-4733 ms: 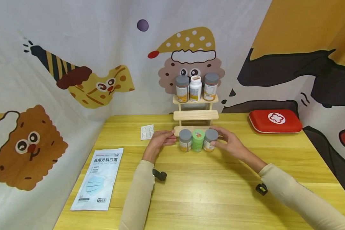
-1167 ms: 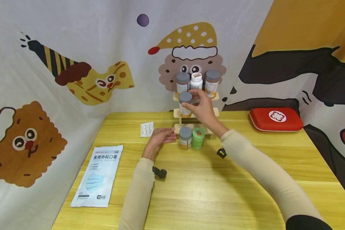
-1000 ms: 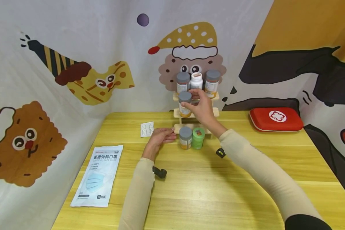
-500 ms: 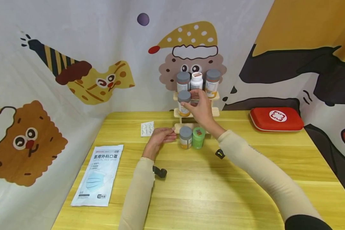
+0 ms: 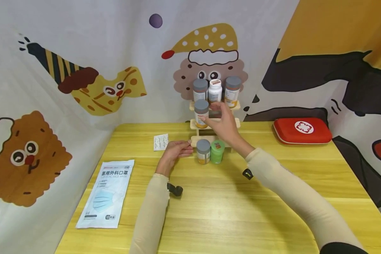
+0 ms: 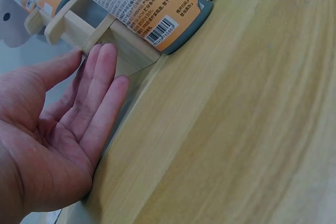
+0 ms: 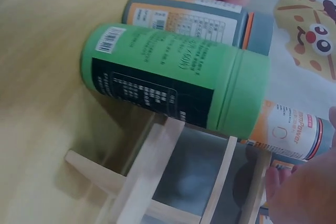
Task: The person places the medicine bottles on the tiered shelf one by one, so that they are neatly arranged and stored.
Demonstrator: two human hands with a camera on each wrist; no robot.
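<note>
My left hand point(image 5: 176, 151) pinches the left end of the lowest tier of a three-tier wooden display rack point(image 5: 231, 122). In the left wrist view, its thumb and fingertips meet at the tier end. A grey-lidded pill bottle point(image 5: 201, 114) stands upright on the left of the middle tier. My right hand point(image 5: 226, 123) is beside that bottle, thumb overlapping its front and fingers spread loosely to its right. On the table before the lowest tier stand another grey-lidded pill bottle point(image 5: 203, 152) and a green bottle point(image 7: 168, 77).
The top tier carries a grey-lidded bottle point(image 5: 200, 90), a white bottle point(image 5: 215, 91) and another grey-lidded bottle point(image 5: 232, 92). A blister pack point(image 5: 161, 142) and a face mask packet point(image 5: 106, 194) lie left. A red first-aid case point(image 5: 301, 130) sits at the back right.
The right-hand grey-lidded bottle was lifted from the front row to the middle tier's left. My right hand has just loosened from it and shifted slightly right. My left hand stays at the rack.
</note>
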